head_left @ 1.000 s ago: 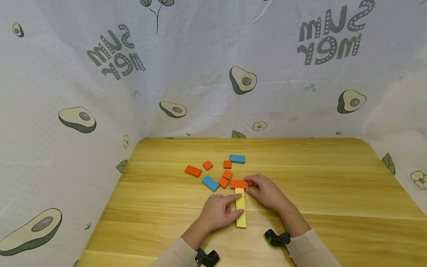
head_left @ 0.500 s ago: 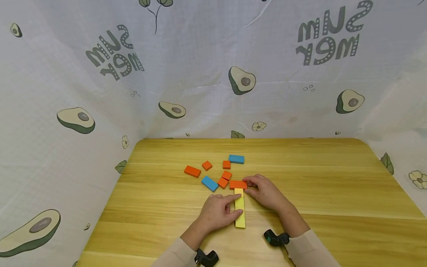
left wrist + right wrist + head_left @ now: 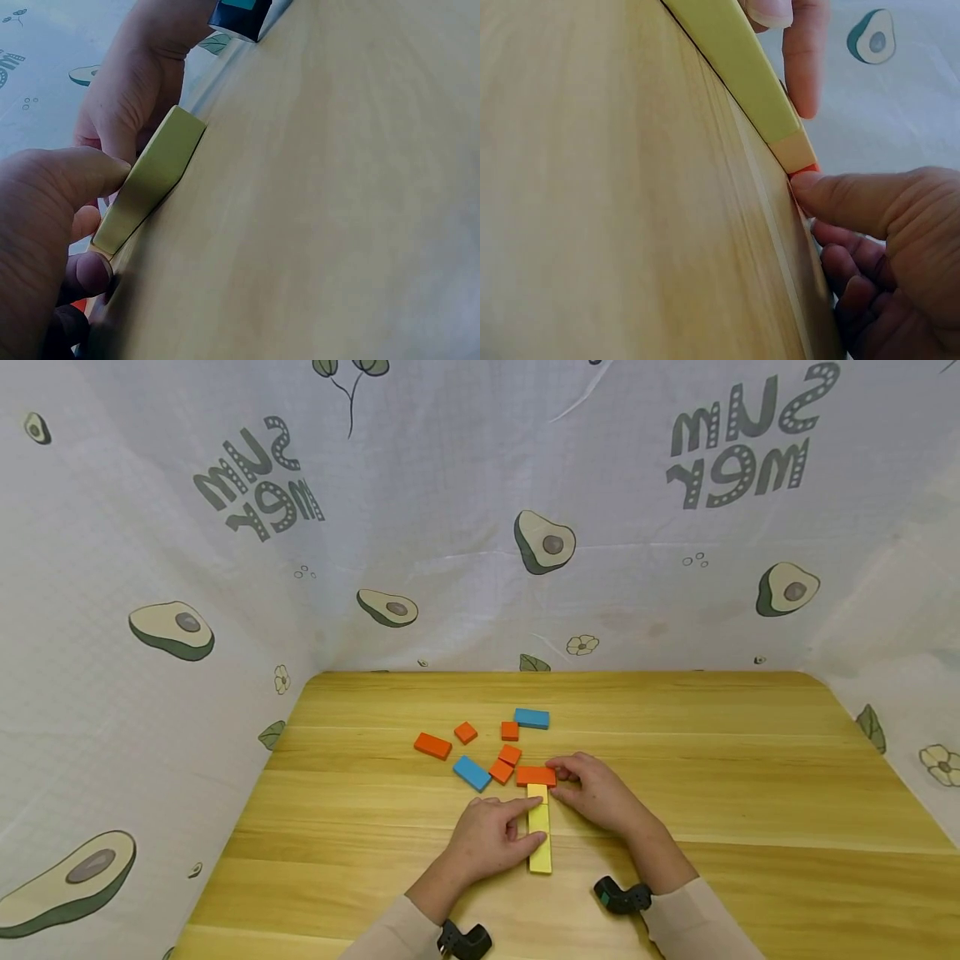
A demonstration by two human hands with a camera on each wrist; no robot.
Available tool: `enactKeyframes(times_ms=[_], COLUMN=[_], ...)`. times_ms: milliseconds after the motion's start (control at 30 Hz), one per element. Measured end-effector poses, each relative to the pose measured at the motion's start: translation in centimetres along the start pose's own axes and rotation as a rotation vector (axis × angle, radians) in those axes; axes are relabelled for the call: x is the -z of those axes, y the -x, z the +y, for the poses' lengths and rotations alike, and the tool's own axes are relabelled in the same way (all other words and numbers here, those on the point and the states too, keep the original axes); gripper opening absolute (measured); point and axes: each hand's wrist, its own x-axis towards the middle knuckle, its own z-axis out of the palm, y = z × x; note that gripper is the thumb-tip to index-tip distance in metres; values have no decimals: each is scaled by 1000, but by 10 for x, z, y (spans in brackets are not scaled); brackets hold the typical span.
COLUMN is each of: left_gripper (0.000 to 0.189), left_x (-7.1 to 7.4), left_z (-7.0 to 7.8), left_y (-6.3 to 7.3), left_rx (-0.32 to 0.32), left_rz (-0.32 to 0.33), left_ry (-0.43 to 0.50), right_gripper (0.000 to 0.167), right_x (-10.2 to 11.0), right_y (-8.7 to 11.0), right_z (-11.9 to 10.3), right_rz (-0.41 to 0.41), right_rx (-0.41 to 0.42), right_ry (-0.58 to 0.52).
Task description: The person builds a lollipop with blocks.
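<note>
A row of yellow blocks (image 3: 540, 858) lies end to end on the table, pointing away from me, with a paler small block (image 3: 536, 790) at its far end. Across that end sits an orange rectangular block (image 3: 531, 776), forming a T. My left hand (image 3: 480, 839) rests its extended index fingertip and thumb on the yellow row from the left. My right hand (image 3: 600, 793) pinches the right end of the orange block between thumb and index finger. In the right wrist view the right thumb (image 3: 847, 199) presses at the orange edge, which is mostly hidden there.
Loose orange squares (image 3: 510, 731), a blue block (image 3: 472, 773) and an orange rectangle (image 3: 432, 746) lie to the left and behind the row. Another blue block (image 3: 532, 718) lies farther back. A patterned curtain (image 3: 450, 527) hangs around the wooden table (image 3: 712, 760).
The head view has shifted very slightly. Both hands and the blocks hold the same places.
</note>
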Motion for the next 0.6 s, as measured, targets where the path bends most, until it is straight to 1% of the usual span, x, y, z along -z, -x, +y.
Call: enactKeyframes(times_ms=[100, 200, 333, 433, 533, 600], left_gripper=[45, 45, 46, 46, 45, 45], left_x=[0, -1, -2, -3, -2, -1], left_z=[0, -1, -1, -1, -1, -2], left_y=[1, 1, 0, 0, -1, -1], left_rx=[-7, -15, -9, -5, -6, -9], left_rz=[8, 18, 7, -3, -2, 1], left_ry=[-3, -5, 0, 0, -7, -14], right_gripper=[40, 41, 37, 33, 31, 30], right_x=[2, 4, 11, 16, 19, 21], right_y=[-1, -4, -12, -23, -38, -48], right_z=[1, 2, 3, 1, -6, -11], right_rz=[-27, -45, -41, -42, -88, -144], right_rx=[-11, -17, -5, 20, 60, 82], right_ry=[-33, -63, -60, -40, -19, -2])
